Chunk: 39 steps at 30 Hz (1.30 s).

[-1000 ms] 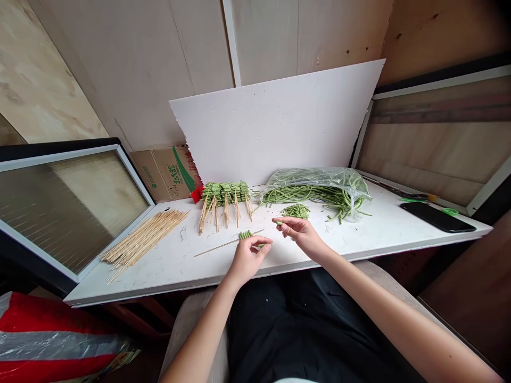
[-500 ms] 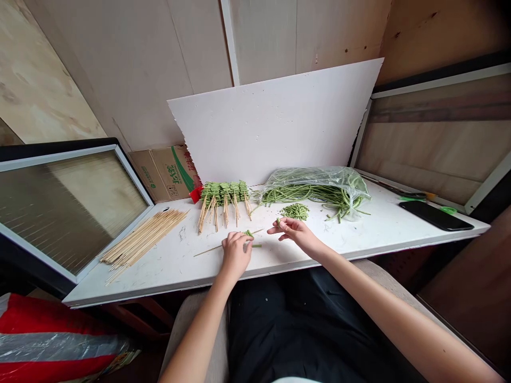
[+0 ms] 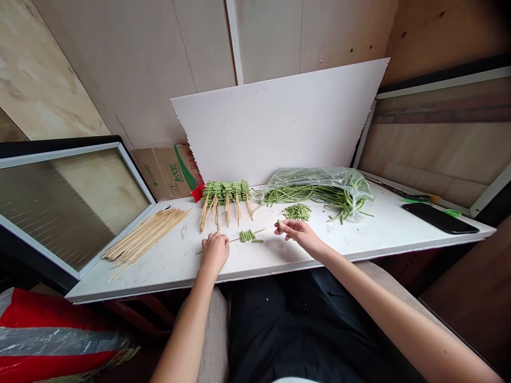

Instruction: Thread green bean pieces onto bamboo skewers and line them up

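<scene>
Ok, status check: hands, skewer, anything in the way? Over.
Left hand over skewer, grip hidden. Right hand pinching bean piece. Row of pieces threaded on skewer. Loose piece beside row; no obstruction seen.

Matt wooden skewer [image 3: 235, 240], glossy plastic bag [image 3: 319, 176]

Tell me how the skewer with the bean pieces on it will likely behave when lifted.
The skewer looks thin and straight, so it is probably light and fairly stiff. The bean pieces set crosswise on it should hinder rolling. They sit toward the end away from the left hand, so that end may dip.
</scene>
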Each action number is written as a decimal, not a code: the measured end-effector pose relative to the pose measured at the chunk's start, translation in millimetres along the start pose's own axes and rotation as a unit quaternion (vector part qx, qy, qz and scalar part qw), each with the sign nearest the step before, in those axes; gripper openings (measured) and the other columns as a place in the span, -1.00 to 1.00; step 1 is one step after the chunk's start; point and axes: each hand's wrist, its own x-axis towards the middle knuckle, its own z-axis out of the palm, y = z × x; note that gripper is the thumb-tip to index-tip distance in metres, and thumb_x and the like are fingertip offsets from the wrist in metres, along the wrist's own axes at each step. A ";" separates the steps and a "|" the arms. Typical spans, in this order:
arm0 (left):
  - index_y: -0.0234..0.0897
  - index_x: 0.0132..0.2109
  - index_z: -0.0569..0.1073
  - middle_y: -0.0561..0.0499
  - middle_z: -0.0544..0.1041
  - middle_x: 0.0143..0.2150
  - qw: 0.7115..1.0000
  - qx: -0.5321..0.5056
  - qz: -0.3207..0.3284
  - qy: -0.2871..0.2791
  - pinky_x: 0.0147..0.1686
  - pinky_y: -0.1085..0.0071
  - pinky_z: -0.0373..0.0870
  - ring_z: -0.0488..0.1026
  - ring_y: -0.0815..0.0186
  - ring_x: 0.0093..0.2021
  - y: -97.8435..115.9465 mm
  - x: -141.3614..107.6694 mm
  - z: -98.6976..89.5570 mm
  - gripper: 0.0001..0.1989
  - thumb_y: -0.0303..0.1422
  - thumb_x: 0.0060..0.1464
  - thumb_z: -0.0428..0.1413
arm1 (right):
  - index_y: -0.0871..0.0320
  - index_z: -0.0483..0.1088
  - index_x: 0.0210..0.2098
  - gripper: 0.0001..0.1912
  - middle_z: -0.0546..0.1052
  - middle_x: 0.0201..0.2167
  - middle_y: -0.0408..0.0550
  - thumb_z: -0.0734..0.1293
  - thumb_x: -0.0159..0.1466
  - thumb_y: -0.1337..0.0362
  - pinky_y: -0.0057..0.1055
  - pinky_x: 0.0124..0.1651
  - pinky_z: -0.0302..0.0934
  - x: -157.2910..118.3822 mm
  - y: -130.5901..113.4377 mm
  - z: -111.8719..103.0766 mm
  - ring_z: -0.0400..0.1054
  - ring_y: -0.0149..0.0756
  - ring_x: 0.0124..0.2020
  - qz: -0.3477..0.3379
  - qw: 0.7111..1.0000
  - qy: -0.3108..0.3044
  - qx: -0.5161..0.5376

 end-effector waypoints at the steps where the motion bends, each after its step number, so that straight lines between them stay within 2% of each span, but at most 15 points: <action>1: -0.24 -0.20 0.61 -0.18 0.63 -0.05 1.000 0.006 0.003 0.000 0.01 0.09 0.31 0.47 -0.04 0.06 -0.1 0.0 0.7 -0.80 -0.44 0.31 0.08 | 0.10 0.60 -0.22 -0.52 0.67 -0.15 0.07 0.46 0.25 -0.21 -0.27 -0.12 0.28 0.3 0.4 -0.4 0.48 -0.06 -0.01 -0.001 1.000 0.002 0.000; 4: -0.24 -0.22 0.58 -0.18 0.62 -0.07 1.000 0.007 0.013 0.005 0.00 0.12 0.31 0.47 -0.03 0.05 -2.1 1.2 2.9 -0.81 -0.43 0.33 0.07 | 0.10 0.60 -0.23 -0.52 0.67 -0.15 0.07 0.46 0.24 -0.21 -0.27 -0.13 0.27 1.2 1.7 -1.7 0.47 -0.07 -0.02 -0.002 1.000 0.007 0.000; 7: -0.25 -0.17 0.55 -0.18 0.62 -0.08 0.999 -0.032 0.013 0.007 -0.06 0.21 0.33 0.50 0.03 0.01 -6.0 3.5 6.6 -0.79 -0.54 0.31 0.02 | 0.09 0.62 -0.18 -0.50 0.66 -0.16 0.05 0.47 0.22 -0.22 -0.27 -0.15 0.27 2.1 3.2 -3.3 0.48 -0.09 -0.08 -0.004 1.000 0.017 -0.006; 12: -0.26 -0.06 0.47 -0.12 0.63 -0.19 0.992 -0.120 -0.026 0.030 -0.22 0.33 0.32 0.54 0.15 -0.19 -7.4 6.1 8.7 -0.71 -0.65 0.24 -0.02 | 0.11 0.64 -0.17 -0.46 0.65 -0.13 0.07 0.46 0.20 -0.24 -0.27 -0.19 0.27 4.0 6.5 -6.1 0.46 -0.12 -0.14 -0.011 0.999 0.048 -0.014; 14: -0.23 -0.07 0.46 -0.07 0.63 -0.21 0.987 -0.154 -0.032 0.045 -0.24 0.35 0.33 0.54 0.17 -0.22 -4.2 5.9 6.0 -0.72 -0.64 0.23 0.00 | 0.12 0.64 -0.22 -0.45 0.65 -0.08 0.09 0.45 0.21 -0.26 -0.28 -0.20 0.27 4.7 7.9 -6.9 0.46 -0.14 -0.15 -0.015 0.998 0.057 -0.011; 19: -0.18 -0.14 0.45 -0.01 0.62 -0.28 0.972 -0.226 0.002 0.070 -0.22 0.38 0.35 0.56 0.20 -0.22 10.9 3.4 -6.7 -0.77 -0.60 0.24 0.01 | 0.13 0.58 -0.37 -0.47 0.62 0.01 0.09 0.44 0.22 -0.26 -0.33 -0.24 0.23 6.0 11.6 -8.8 0.44 -0.14 -0.09 -0.021 0.998 0.062 0.011; 24: -0.17 -0.14 0.45 0.01 0.61 -0.30 0.965 -0.246 0.044 0.082 -0.21 0.36 0.37 0.55 0.22 -0.26 29.5 -1.9 -20.0 -0.78 -0.56 0.28 -0.02 | 0.10 0.61 -0.22 -0.51 0.63 -0.08 0.07 0.51 0.19 -0.21 -0.36 -0.25 0.24 9.8 20.2 -14.8 0.45 -0.15 -0.09 0.016 0.993 0.068 0.097; 28: -0.16 -0.15 0.47 0.02 0.60 -0.33 0.959 -0.267 0.054 0.082 -0.22 0.37 0.39 0.55 0.23 -0.28 41.0 -5.0 -24.5 -0.81 -0.52 0.30 0.00 | 0.07 0.61 -0.11 -0.51 0.63 -0.01 0.10 0.56 0.16 -0.15 -0.32 -0.13 0.31 11.1 23.2 -19.7 0.47 -0.07 0.04 0.037 0.985 0.065 0.154; 33: -0.19 -0.16 0.48 0.01 0.60 -0.36 0.935 -0.343 0.047 0.074 -0.27 0.38 0.41 0.56 0.25 -0.32 47.8 -5.4 -24.8 -0.85 -0.46 0.30 0.02 | 0.03 0.58 -0.12 -0.54 0.61 0.06 0.06 0.54 0.18 -0.15 -0.30 -0.07 0.32 8.0 18.2 -21.5 0.46 -0.08 0.10 0.029 0.983 0.050 0.175; 39: -0.21 -0.18 0.48 0.02 0.60 -0.38 0.929 -0.359 0.048 0.071 -0.25 0.38 0.41 0.56 0.26 -0.32 49.4 -5.7 -26.6 -0.87 -0.46 0.29 0.03 | 0.02 0.52 -0.25 -0.61 0.60 0.06 0.01 0.59 0.15 -0.10 -0.27 -0.02 0.33 6.9 12.9 -22.4 0.46 -0.08 0.12 0.006 0.976 0.040 0.212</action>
